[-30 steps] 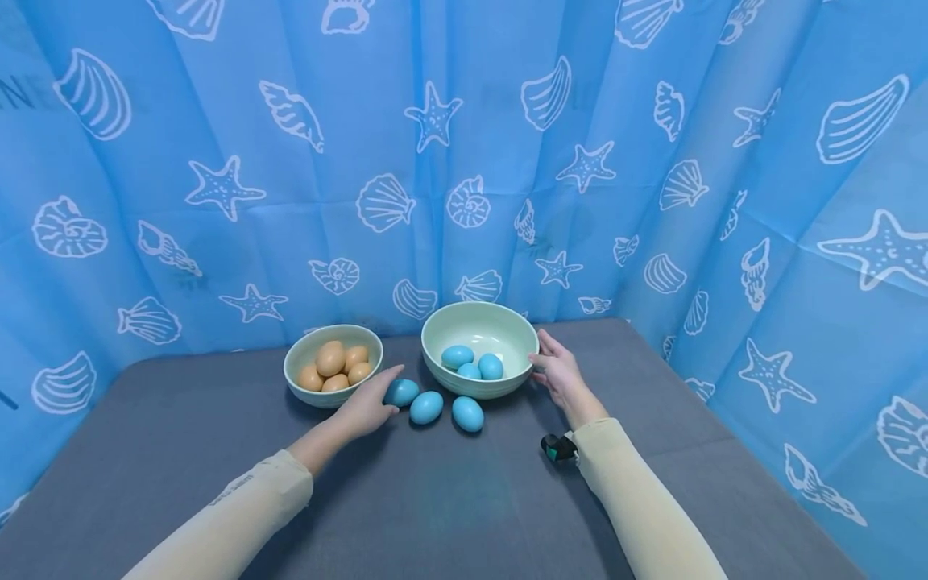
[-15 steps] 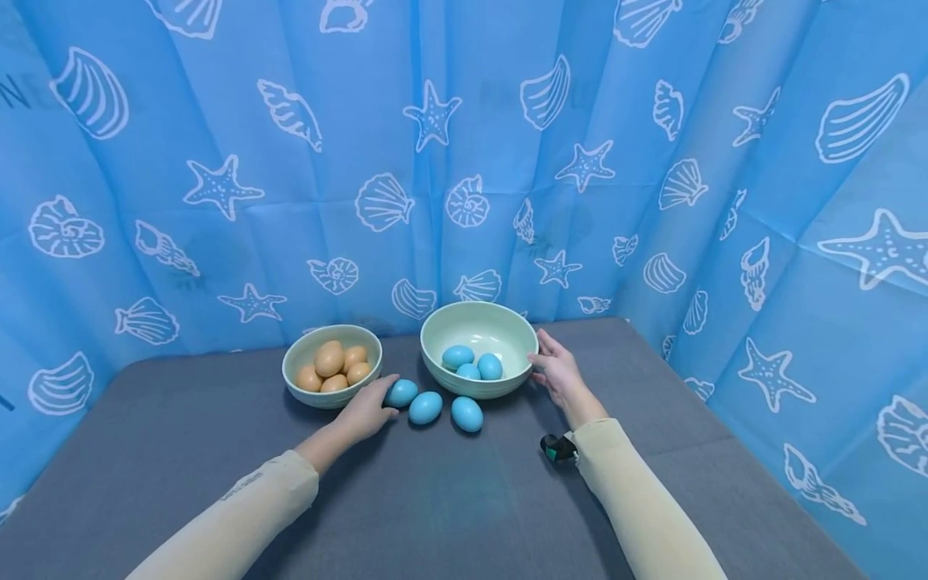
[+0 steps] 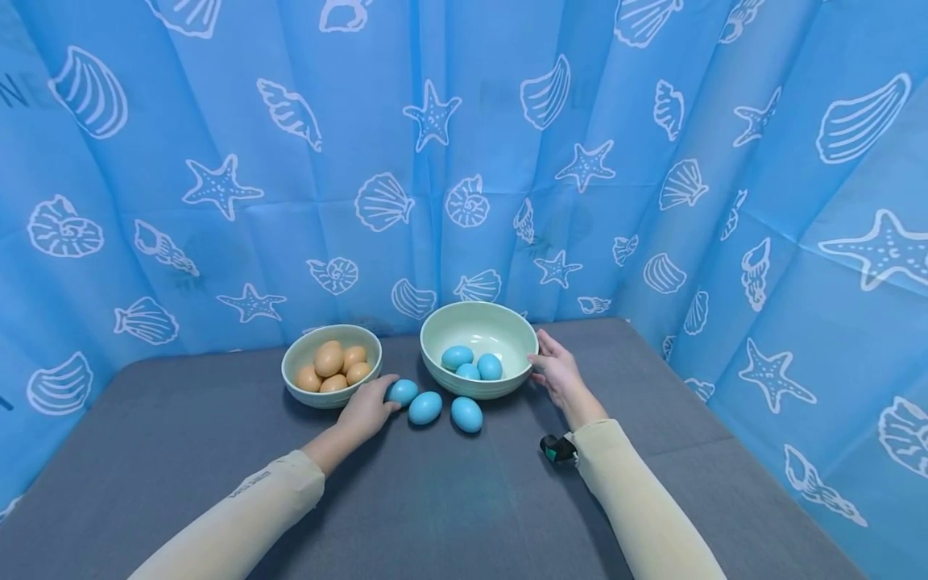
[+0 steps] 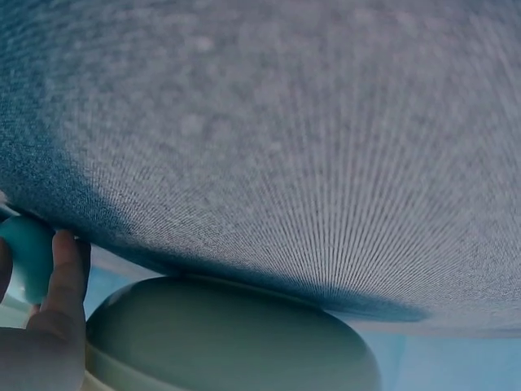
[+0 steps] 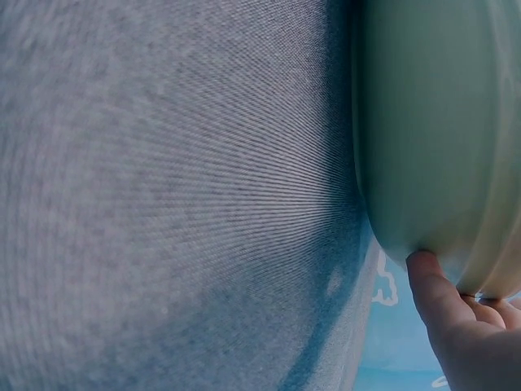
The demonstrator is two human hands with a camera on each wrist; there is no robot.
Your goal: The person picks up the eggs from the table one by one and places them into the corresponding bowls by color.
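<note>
A blue egg (image 3: 402, 392) lies on the grey tablecloth (image 3: 449, 499) just in front of the gap between the two bowls, and is gripped by the left hand (image 3: 366, 411), whose fingers are curled round its near and left side; in the left wrist view the same blue egg (image 4: 24, 257) is seen pinched behind a fingertip. It is judged to be light, hard and smooth, likely slippery and prone to roll, so it is best taken across its middle with fingers and thumb on opposite sides. Two more blue eggs (image 3: 425, 408) (image 3: 467, 414) lie beside it, to its right, on the cloth. Just behind these the larger green bowl (image 3: 507, 322) is found, with three blue eggs (image 3: 457, 357) inside; its right wall is touched by the right hand (image 3: 560, 374), whose fingers are nearly straight, so that hand is open against the rim. To the left of the gripped egg a smaller green bowl (image 3: 304, 350) holds brown eggs (image 3: 329, 358). A small dark device (image 3: 557, 448) is worn at the right wrist. Faint printing on the left sleeve (image 3: 250, 484) cannot be read. A blue curtain (image 3: 464, 161) with white shells and starfish closes the scene.
</note>
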